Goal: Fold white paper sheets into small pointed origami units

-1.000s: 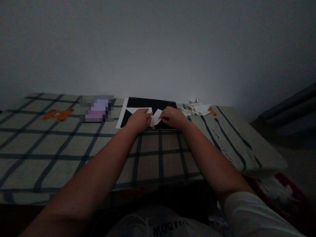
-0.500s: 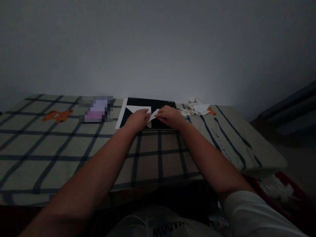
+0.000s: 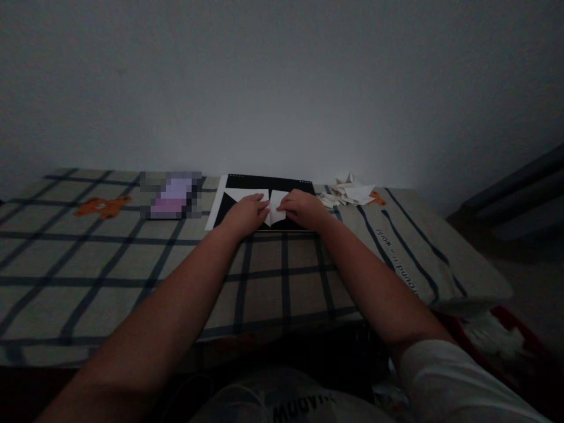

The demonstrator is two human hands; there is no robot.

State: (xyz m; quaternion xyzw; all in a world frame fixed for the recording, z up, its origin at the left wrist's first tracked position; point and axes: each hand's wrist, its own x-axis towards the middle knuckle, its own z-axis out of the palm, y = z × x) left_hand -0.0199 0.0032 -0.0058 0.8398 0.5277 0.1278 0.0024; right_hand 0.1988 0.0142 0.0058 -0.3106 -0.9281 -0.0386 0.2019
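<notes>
Dim room: a checked cloth (image 3: 132,258) runs to a bare wall, with a black board (image 3: 291,185) at its far edge. At the middle of that board your left hand (image 3: 244,214) and right hand (image 3: 304,210) each pinch a small white paper (image 3: 277,208), which looks only partly folded. Just right of the board lies a heap of folded pieces (image 3: 350,194), apparently finished.

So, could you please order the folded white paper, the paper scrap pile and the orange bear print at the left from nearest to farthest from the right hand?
1. Folded white paper, touching the right hand's fingertips.
2. Paper scrap pile, off to its right, farther back.
3. Orange bear print, far left on the checked cloth.
</notes>
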